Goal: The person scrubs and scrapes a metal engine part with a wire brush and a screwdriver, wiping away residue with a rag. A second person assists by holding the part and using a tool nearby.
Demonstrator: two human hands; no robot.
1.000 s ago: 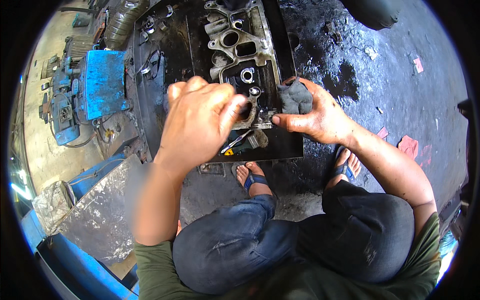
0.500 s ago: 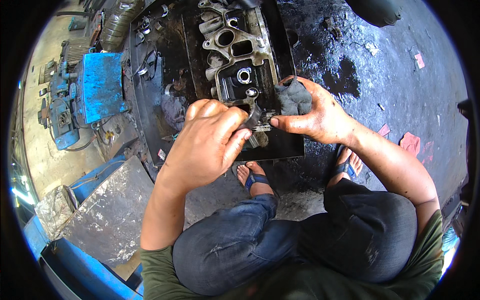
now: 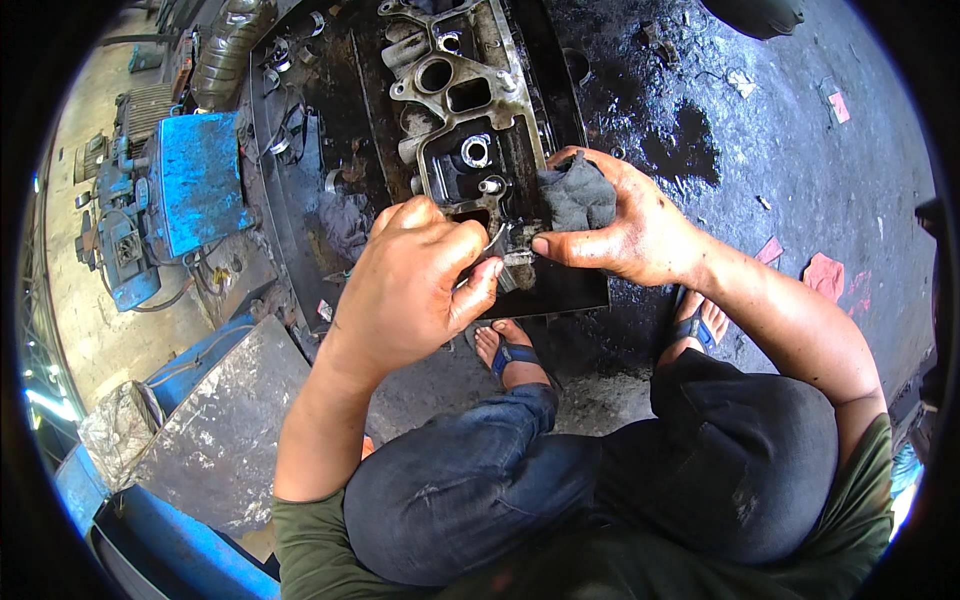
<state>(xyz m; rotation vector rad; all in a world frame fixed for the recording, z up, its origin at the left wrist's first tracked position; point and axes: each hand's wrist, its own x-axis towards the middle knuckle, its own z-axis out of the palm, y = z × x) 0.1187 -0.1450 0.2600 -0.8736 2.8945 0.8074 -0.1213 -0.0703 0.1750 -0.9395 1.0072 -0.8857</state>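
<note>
An engine block point(image 3: 508, 110) of bare grey metal with round bores lies lengthwise in a black oily tray. At its near end my left hand point(image 3: 415, 275) is closed, pinching a thin curved bearing shell point(image 3: 497, 241) between thumb and fingers. The shell's edge shows beside the block's end; the rest is hidden by the fingers. My right hand point(image 3: 630, 225) is closed round a dark grey rag point(image 3: 580, 195) at the right side of the block. Its thumb points in toward the block's near end.
More curved shells point(image 3: 279, 146) and a crumpled dark cloth point(image 3: 343, 222) lie in the tray point(image 3: 560, 302). A blue machine point(image 3: 200, 180) stands left, below a plastic bottle point(image 3: 228, 60). Oil wets the floor to the right, with red scraps point(image 3: 825, 275). My sandalled feet are near the tray's edge.
The bearing shell in my left hand has tilted, so its thin bright edge now shows. My right hand keeps the rag in nearly the same place. The view has shifted slightly.
</note>
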